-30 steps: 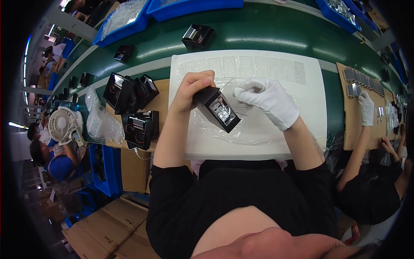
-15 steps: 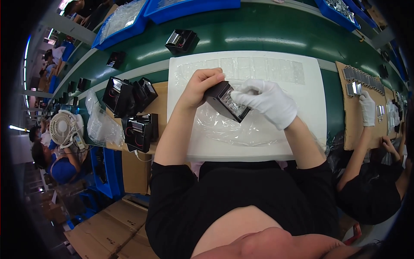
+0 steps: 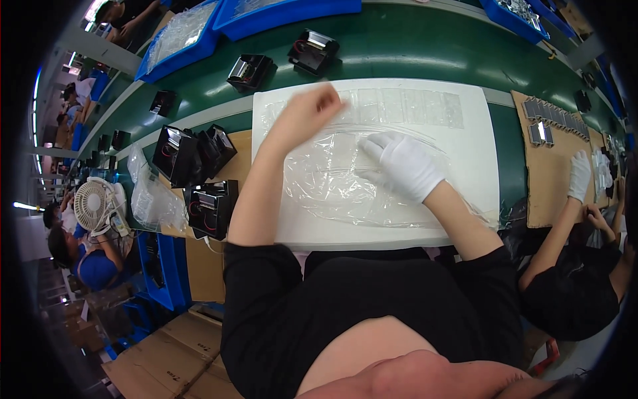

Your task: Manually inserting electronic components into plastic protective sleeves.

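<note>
My bare left hand (image 3: 309, 114), slightly blurred, hovers over the far left part of a white board (image 3: 475, 193). It is empty, its fingers loosely curled with a gap to the thumb. Just beyond it, on the green conveyor belt (image 3: 412, 46), stands a black box-shaped housing (image 3: 311, 54) with a shiny insert and red wire. A similar housing (image 3: 248, 72) stands to its left. My white-gloved right hand (image 3: 405, 166) lies over a clear plastic sheet (image 3: 332, 186), thumb and fingers apart. Clear rectangular pieces (image 3: 405, 108) lie in a row along the board's far side.
Several black housings (image 3: 211, 207) stand on cardboard at my left, beside a crumpled plastic bag (image 3: 156, 196) and a white fan (image 3: 93, 205). Blue bins (image 3: 286, 14) line the far side. At right, a co-worker's gloved hand (image 3: 579, 178) is near silver parts (image 3: 541, 133) on cardboard.
The black housing has left my left hand and now stands on the belt. The other housing has shifted left. My right hand has come down to the plastic; the co-worker's hand has drawn back.
</note>
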The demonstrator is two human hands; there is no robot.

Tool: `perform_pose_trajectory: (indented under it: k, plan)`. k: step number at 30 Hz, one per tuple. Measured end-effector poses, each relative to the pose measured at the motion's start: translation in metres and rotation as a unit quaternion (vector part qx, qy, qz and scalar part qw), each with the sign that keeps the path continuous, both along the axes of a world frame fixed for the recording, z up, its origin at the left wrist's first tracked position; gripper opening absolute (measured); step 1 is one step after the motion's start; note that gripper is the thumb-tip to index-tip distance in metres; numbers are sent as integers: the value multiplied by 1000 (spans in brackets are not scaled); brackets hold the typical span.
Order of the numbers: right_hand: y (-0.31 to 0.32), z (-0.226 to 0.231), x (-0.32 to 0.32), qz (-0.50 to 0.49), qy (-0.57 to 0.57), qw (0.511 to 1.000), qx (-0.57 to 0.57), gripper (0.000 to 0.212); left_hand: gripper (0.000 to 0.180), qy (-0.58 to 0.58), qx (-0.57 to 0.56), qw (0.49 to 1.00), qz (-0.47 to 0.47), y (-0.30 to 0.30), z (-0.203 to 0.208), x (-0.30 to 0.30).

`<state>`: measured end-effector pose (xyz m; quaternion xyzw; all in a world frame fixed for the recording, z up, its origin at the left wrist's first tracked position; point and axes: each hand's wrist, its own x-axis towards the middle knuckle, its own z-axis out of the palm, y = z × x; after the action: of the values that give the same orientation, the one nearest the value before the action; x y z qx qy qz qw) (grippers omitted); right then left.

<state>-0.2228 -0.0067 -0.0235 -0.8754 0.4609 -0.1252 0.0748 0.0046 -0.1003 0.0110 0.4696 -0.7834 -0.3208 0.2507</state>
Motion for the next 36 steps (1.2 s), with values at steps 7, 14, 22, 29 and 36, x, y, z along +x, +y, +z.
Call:
perform_pose_trajectory:
  k: [7,14,22,29,36]
  plan:
    - [2,-6,5,70,40,997,-19,49,24,-195,185,944,-189,106,-13,14]
    - [2,-2,3,122,-5,988,-99,44,21,-177,38,976,-124,139,-38,20]
    - [-43,5,-18,-236,-551,742,300,29,30,-47,-42,996,61,126,-3,53]
    - [-21,24,9,-103,-754,546,352,38,43,-353,-364,719,476,97,32,148]
    - [-2,46,29,-132,-702,659,236,27,25,-211,-385,777,451,100,49,136]
